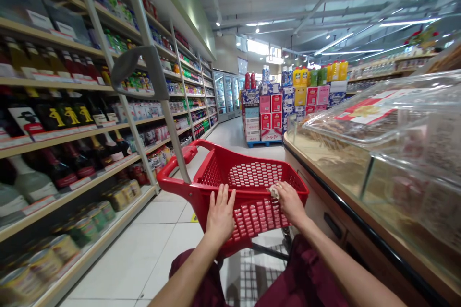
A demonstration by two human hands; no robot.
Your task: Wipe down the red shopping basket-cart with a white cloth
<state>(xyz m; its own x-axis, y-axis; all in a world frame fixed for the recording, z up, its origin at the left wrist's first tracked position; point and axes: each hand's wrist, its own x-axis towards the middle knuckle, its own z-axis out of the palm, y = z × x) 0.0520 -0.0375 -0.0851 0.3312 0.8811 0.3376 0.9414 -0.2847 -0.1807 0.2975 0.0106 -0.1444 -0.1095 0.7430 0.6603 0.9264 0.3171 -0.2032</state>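
Note:
A red plastic shopping cart (248, 194) with a perforated basket stands right in front of me, turned side-on. My left hand (220, 213) lies on the near rim of the basket, its fingers stretched out over the edge. On the same rim, closer to the right corner, my right hand (290, 201) is closed on a crumpled whitish cloth (274, 192), which touches the red plastic. A grey pole with a grey loop-shaped holder (158, 74) rises from the cart's handle end at the left.
Shelves of bottles and cans (86, 120) run along the left. Close on the right is a wooden display counter (317, 177) with clear plastic food packs (382, 110). Stacked drink boxes (272, 115) stand on a blue pallet ahead, with glass-door fridges (225, 93) farther back.

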